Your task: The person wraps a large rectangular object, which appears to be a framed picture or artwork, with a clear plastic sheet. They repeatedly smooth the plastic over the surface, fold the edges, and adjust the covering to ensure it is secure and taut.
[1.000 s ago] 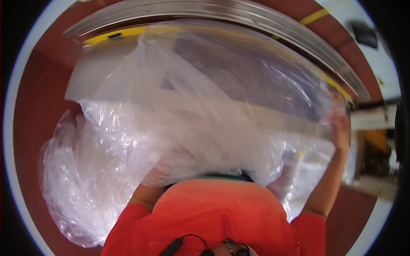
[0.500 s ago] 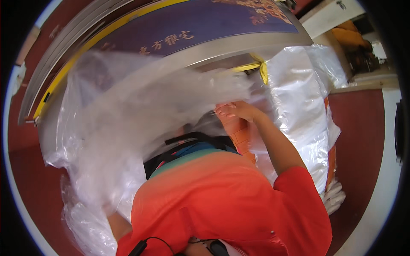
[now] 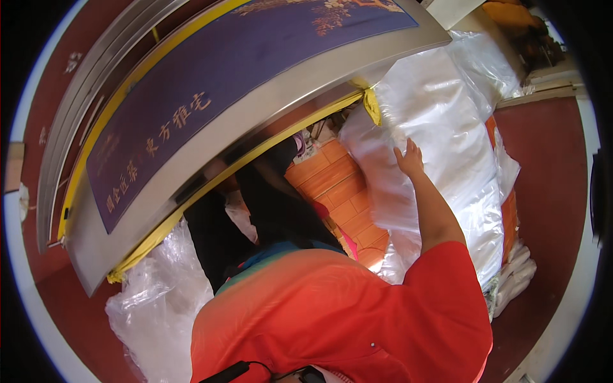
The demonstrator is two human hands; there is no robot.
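My right hand (image 3: 410,158) is at the edge of a stack of clear plastic sheeting or bags (image 3: 440,127) on the right. Its fingers are stretched out and apart, with nothing gripped; I cannot tell if they touch the plastic. My left hand is out of the picture. More crumpled clear plastic (image 3: 163,287) lies low on the left, beside my legs. In front of me stands a metal-edged table (image 3: 287,99) with a dark blue printed mat (image 3: 255,76).
Yellow cloth (image 3: 371,105) is tied at the table's near corner, joining a yellow strip along its edge. Orange tile-patterned flooring (image 3: 332,185) shows beside my legs. Wooden boards (image 3: 543,89) and an orange item lie at the far right. A white bundle (image 3: 514,277) sits behind the stack.
The large plastic sheet that hung blurred over the table has dropped out of the way, uncovering the mat. My right hand moved right to the stack; my left hand left the view.
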